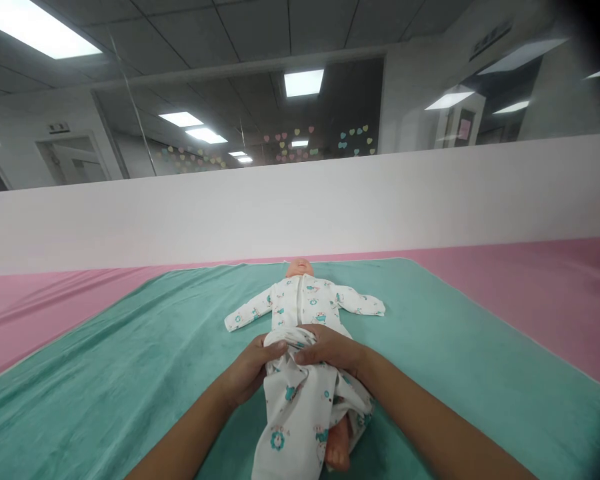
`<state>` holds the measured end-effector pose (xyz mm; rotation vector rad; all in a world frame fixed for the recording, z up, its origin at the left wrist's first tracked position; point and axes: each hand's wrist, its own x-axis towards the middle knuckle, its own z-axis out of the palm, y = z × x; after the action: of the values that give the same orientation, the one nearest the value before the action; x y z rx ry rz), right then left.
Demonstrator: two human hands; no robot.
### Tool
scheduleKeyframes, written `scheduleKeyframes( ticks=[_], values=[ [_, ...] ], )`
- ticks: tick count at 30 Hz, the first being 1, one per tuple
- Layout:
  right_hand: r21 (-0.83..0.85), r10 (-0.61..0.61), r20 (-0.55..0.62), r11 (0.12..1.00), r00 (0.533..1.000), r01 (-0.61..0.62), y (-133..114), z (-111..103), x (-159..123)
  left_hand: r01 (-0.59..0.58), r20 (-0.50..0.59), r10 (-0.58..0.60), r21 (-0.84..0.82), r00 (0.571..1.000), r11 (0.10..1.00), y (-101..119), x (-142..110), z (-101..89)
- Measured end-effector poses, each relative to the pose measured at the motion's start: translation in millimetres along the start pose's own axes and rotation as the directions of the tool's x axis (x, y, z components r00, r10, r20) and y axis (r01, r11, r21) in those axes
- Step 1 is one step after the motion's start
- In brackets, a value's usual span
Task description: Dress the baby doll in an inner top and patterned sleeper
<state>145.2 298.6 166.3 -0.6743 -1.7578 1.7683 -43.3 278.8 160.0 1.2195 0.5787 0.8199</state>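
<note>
A baby doll [300,267] lies on its back, head away from me, wearing a white printed baby top [313,301] with its sleeves spread to both sides. White printed baby pants [293,400] cover much of its lower body. One bare doll foot [338,445] shows beside the cloth at the bottom. My left hand [254,365] grips the bunched waistband from the left, thumb on top. From the right, my right hand [327,348] pinches the same waistband, its thumb close to the left one. The fingers beneath the cloth are hidden.
A green blanket [170,347] with soft folds lies under the doll, over a pink surface [545,287]. A white low wall [300,210] runs along the far edge, with glass or mirror panels above it.
</note>
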Motion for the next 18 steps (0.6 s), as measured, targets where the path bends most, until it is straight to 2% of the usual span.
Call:
scheduleKeyframes(
  ticks=[18],
  values=[
    [-0.038, 0.014, -0.001, 0.999, 1.000, -0.014, 2.4, -1.6, 1.9, 0.014, -0.002, -0.014, 0.012, 1.000, 1.000, 0.7, -1.1, 0.0]
  ],
)
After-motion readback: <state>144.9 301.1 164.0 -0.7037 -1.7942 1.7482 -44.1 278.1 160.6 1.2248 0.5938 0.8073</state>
